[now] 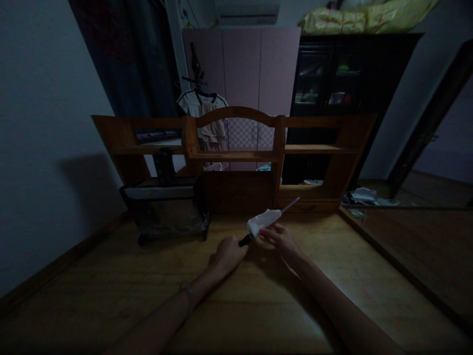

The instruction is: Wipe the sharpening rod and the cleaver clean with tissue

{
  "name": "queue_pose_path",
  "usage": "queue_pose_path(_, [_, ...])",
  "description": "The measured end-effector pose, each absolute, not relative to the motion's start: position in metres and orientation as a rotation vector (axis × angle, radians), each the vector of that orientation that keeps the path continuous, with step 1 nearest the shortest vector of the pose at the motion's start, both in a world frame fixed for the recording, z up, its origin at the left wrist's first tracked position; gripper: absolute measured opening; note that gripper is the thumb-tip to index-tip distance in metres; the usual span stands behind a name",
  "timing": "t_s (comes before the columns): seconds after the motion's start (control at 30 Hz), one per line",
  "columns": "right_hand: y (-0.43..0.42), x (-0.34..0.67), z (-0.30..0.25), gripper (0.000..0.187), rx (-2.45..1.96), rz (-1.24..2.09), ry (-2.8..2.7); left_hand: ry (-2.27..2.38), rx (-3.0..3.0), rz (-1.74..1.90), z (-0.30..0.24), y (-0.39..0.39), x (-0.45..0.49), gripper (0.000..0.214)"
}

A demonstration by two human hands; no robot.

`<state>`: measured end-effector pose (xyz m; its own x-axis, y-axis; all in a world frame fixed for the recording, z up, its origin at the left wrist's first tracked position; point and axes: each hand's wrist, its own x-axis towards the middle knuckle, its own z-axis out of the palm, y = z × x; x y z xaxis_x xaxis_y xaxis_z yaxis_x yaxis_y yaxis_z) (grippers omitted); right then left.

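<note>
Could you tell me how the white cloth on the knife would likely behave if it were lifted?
Probably floppy: the cloth drapes in folds over the knife. Likely light: the right hand holds it with just the fingers.

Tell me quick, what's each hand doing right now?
Left hand: closed on the black-handled metal knife.
Right hand: holding a crumpled white cloth against its blade.
</note>
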<state>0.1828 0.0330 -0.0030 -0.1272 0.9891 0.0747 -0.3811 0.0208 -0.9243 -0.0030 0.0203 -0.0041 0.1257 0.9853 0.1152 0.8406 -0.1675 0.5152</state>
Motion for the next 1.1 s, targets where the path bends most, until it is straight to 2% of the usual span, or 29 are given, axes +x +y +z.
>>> queue_pose_path(0.33, [0.034, 0.186, -0.004, 0.034, -0.895, 1.387, -1.068, 1.817, 2.178, 0.558, 0.000, 0.018, -0.003, 0.025])
queue_pose_path(0.47, [0.030, 0.182, 0.002, 0.037, -0.729, 1.457, -0.994, 1.805, 2.133, 0.580, -0.004, 0.020, -0.004, 0.024])
queue_pose_path(0.63, [0.029, 0.178, 0.011, 0.033, -0.560, 1.597, -0.905, 1.860, 1.980, 0.575, -0.006, 0.022, -0.004, 0.025])
queue_pose_path(0.83, [0.032, 0.183, 0.014, 0.027, -0.546, 1.604, -0.888, 1.888, 1.878, 0.581, 0.001, 0.020, -0.002, 0.031])
queue_pose_path(1.1, [0.032, 0.187, 0.011, 0.028, -0.661, 1.503, -0.924, 1.870, 2.005, 0.570, -0.001, 0.020, -0.004, 0.027])
